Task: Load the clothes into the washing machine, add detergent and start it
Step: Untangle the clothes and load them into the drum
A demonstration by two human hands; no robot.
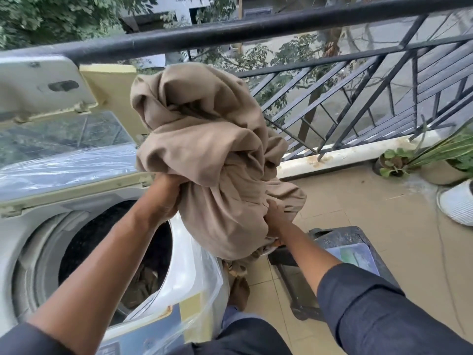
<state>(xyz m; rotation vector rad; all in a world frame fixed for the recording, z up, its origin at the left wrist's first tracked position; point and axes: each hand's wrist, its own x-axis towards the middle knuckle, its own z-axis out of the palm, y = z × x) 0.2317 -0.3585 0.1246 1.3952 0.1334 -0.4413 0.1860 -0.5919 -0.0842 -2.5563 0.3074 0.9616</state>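
A big bundle of beige cloth [204,155] hangs in the air at mid-frame, just right of the washing machine. My left hand [163,193] grips its lower left side and my right hand [277,216] grips its lower right, both partly buried in the folds. The top-loading washing machine [20,242] stands at the left with its lid [46,85] folded up. Its drum [112,252] is open, and some brownish cloth lies deep inside. More beige cloth trails below the bundle beside the machine.
A black railing [256,26] runs across the back and right of the tiled balcony. A dark container [340,254] stands on the floor under my right arm. Potted plants [399,162] and a white shoe [458,203] sit at the right edge. Clear plastic wraps the machine's front corner.
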